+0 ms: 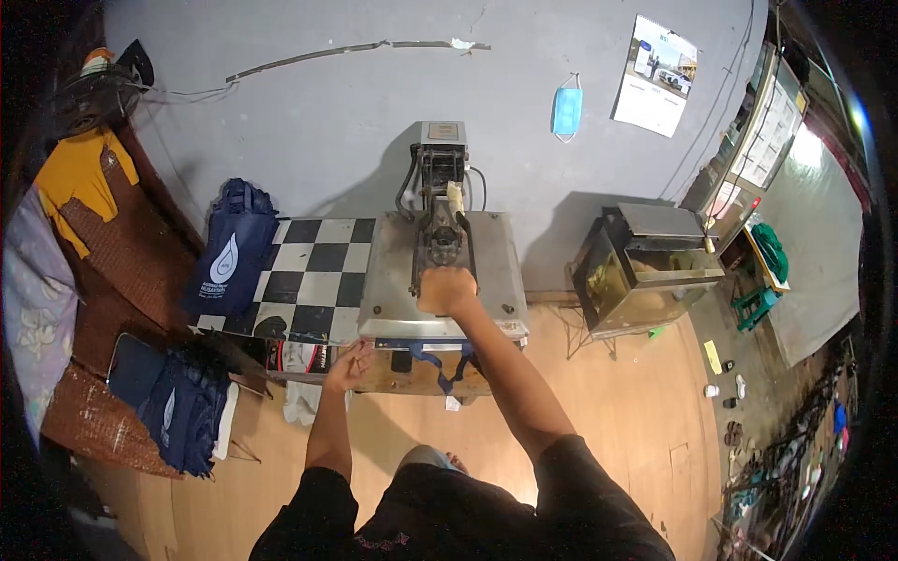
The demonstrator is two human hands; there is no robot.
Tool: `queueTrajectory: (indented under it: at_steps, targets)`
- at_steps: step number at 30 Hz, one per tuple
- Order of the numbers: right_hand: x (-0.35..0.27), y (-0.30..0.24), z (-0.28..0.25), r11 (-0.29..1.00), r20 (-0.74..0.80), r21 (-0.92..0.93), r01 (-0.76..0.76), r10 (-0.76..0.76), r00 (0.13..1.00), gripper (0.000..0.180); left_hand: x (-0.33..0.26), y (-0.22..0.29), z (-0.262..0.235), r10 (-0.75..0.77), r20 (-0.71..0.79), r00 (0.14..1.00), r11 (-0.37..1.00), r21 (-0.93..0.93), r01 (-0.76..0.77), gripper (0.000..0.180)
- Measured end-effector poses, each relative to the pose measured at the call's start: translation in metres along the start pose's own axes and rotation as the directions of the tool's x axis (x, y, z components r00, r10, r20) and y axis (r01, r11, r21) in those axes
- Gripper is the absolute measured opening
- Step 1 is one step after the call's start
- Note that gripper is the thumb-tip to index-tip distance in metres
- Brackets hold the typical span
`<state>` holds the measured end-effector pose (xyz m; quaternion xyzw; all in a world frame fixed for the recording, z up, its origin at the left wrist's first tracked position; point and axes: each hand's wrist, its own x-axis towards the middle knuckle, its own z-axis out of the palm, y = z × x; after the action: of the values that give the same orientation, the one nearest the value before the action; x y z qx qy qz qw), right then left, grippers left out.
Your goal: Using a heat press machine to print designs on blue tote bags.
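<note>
A grey heat press (383, 271) stands before me with its broad plate lowered. My right hand (447, 291) is wrapped round its handle, and the fist hides most of the grip. At the front left corner of the press is my left hand (350, 366), its fingers bent and drawn together at the edge. What they pinch, if anything, is too small to make out. From under the plate a navy bag strap (443, 381) hangs over the front, with a thin line of navy cloth beside it.
Left of the press, navy bags (224, 262) lie on a checkered tabletop (313, 257). More folded navy bags (182, 416) rest lower left. A glass tank (645, 285) on a thin-legged stand is to the right. A blue mask (567, 112) hangs on the wall.
</note>
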<state>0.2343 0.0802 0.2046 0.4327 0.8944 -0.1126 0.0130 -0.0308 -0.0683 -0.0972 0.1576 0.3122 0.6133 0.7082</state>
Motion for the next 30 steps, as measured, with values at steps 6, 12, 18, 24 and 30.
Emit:
queueTrajectory:
  at_steps: [6, 12, 18, 24, 30]
  targets:
    - [-0.001, -0.001, 0.001, 1.000, -0.028, 0.001, 0.001, -0.001, 1.000, 0.037, 0.003, -0.010, 0.027, 0.078, -0.076, 0.994, 0.996, -0.035, -0.081, 0.024]
    - [-0.001, -0.001, 0.000, 1.000, -0.008, -0.013, -0.001, 0.001, 1.000, 0.038, -0.002, -0.018, 0.048, 0.103, -0.187, 0.977, 0.960, -0.238, -0.147, 0.019]
    - [-0.001, -0.002, -0.001, 1.000, -0.004, -0.023, -0.012, 0.012, 1.000, 0.038, 0.000, -0.017, 0.056, 0.099, -0.162, 0.982, 0.951, -0.276, -0.142, 0.021]
    - [-0.002, -0.002, -0.002, 1.000, 0.002, -0.026, -0.008, 0.008, 1.000, 0.040, -0.001, -0.006, 0.058, 0.120, -0.189, 0.975, 0.991, -0.032, -0.128, 0.017]
    - [-0.003, -0.003, -0.005, 0.999, 0.020, -0.034, 0.000, 0.001, 1.000, 0.044, 0.015, -0.005, 0.040, 0.202, -0.230, 0.952, 0.970, 0.184, -0.162, 0.020]
